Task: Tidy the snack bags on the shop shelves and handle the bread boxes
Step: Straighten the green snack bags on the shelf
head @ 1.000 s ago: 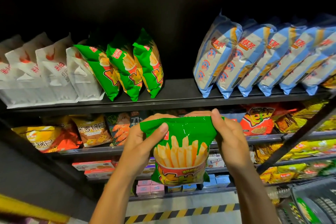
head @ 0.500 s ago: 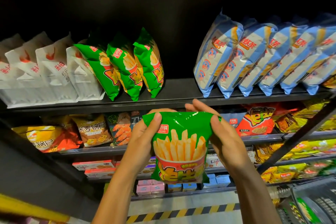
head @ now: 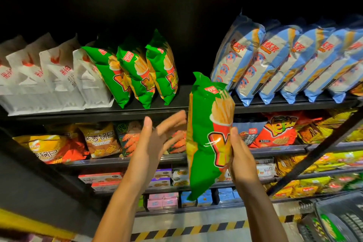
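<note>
The top shelf [head: 176, 109] carries white bags, three green bags [head: 135, 72] and blue bags [head: 275, 61]. In front of its edge, in the gap between green and blue, a green fries bag [head: 208, 135] stands upright, gripped by the right hand [head: 240, 158]. Just left of it the left hand [head: 155, 141] hovers open, fingers spread, holding nothing.

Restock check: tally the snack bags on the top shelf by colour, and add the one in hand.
White bags: 4
Green bags on the shelf: 3
Blue-and-white bags: 6 in view; the row runs off the right edge
Green bag held in the right hand: 1
Total: 14
</note>
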Demonstrator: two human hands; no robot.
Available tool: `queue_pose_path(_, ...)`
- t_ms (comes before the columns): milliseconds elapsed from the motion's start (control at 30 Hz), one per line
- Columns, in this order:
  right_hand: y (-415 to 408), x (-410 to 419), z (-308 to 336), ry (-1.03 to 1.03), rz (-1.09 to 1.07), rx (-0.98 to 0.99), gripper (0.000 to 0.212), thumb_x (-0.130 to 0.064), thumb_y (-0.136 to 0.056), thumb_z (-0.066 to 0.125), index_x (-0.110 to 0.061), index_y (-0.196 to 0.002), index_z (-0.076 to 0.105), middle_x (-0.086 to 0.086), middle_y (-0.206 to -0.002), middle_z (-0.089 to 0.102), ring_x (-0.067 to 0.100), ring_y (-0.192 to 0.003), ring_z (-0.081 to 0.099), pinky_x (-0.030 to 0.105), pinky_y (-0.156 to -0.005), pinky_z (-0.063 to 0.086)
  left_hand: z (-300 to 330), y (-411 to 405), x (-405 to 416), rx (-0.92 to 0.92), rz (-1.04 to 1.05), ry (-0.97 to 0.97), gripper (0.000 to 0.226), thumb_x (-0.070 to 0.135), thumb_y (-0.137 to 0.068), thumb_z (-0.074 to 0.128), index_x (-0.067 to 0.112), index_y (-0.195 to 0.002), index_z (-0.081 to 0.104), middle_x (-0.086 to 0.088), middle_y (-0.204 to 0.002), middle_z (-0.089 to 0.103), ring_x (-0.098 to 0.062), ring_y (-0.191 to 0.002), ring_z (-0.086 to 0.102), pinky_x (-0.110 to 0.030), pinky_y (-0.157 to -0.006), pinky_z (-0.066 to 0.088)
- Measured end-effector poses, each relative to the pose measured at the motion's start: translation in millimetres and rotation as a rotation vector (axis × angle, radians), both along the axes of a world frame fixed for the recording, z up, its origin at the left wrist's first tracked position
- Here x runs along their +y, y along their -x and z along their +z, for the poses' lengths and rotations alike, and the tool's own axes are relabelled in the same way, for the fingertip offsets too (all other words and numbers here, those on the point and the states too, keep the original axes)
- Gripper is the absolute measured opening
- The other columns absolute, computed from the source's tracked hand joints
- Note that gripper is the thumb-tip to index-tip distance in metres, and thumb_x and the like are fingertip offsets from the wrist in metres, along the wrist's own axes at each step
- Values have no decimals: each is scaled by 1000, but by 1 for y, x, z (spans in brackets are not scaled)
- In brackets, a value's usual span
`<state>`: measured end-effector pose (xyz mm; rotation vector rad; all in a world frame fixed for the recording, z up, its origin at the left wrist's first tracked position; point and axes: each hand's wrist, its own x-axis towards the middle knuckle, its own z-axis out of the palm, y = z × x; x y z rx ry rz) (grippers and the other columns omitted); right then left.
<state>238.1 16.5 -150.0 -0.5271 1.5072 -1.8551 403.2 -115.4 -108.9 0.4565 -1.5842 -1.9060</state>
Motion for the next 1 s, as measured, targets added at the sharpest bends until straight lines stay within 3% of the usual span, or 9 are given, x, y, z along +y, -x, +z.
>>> queue_pose_path(67, -1, -4, -2, -19, 9, -114, 71, -72, -80, 66, -27, -135, 65, -3, -126, 74, 15, -117, 70, 44, -104, 54, -8, -1, 9, -26, -58, 4, 78, 77, -95, 33, 21, -140, 64, 2, -152, 55, -14, -146, 45, -43, -117, 35)
queue_pose_path(133, -1, -8, -8, -38, 4, -212, 36, -49, -99, 56, -23, -122, 69, -3, -98, 81, 10, -89, 77, 31, -77, 60, -13, -2, 15, -48, -58, 11, 85, 84, -88, 39, 22, -141, 63, 2, -154, 53, -16, -147, 44, -42, -115, 35)
queue_pose_path(233, -1, -8, -15, -48, -6, -253, 28, -33, -108, 49, -17, -121, 67, 0, -83, 80, 10, -73, 76, 25, -61, 58, -18, -3, 19, -69, -19, 65, 87, 85, -87, 40, 22, -143, 60, 4, -153, 54, -15, -146, 45, -40, -112, 36)
queue_pose_path(367, -6, -8, -12, -33, 6, -253, 41, -45, -99, 58, -19, -130, 65, 5, -110, 79, 15, -96, 77, 36, -81, 61, -10, -1, 20, -105, -17, 85, 74, 85, -86, 44, 36, -138, 64, 14, -149, 56, -9, -142, 48, -40, -113, 39)
queue_pose_path(467, -6, -5, -9, -12, 74, -151, 69, -56, -84, 69, -30, -145, 52, -4, -144, 62, 16, -128, 63, 44, -110, 50, -7, 5, 21, -188, -12, 43, 47, 54, -101, 50, 39, -145, 56, 11, -152, 53, -13, -143, 47, -41, -116, 40)
queue_pose_path(633, -14, -3, -3, -23, 119, 49, 73, -47, -81, 72, -29, -147, 48, -11, -132, 70, 3, -120, 66, 36, -108, 52, -26, -9, 25, -268, 7, 174, 63, 48, -88, 78, 49, -141, 44, 30, -133, 62, 4, -126, 58, -23, -101, 51)
queue_pose_path(733, -18, -2, 7, -2, 79, 79, 66, -60, -77, 70, -37, -138, 56, -1, -139, 66, 13, -125, 65, 48, -112, 49, -25, 0, 26, -160, 162, 57, 50, 36, -91, 65, 43, -137, 47, 30, -119, 70, 6, -113, 66, -19, -86, 55)
queue_pose_path(833, -19, 3, 18, 25, 153, 121, 73, -93, -72, 55, -47, -128, 67, -8, -138, 67, 15, -131, 61, 49, -113, 45, -28, 7, 23, -125, 316, -176, 48, 52, -91, 54, 32, -134, 59, 12, -115, 77, -8, -107, 73, -37, -95, 54)
queue_pose_path(1000, -30, 11, 21, 106, 291, 283, 69, -86, -90, 31, -46, -136, 64, -18, -153, 52, 6, -146, 42, 45, -118, 36, -34, 12, 21, -61, 300, -474, 39, 49, -103, 40, 26, -118, 67, 2, -101, 81, -12, -90, 78, -30, -72, 60)
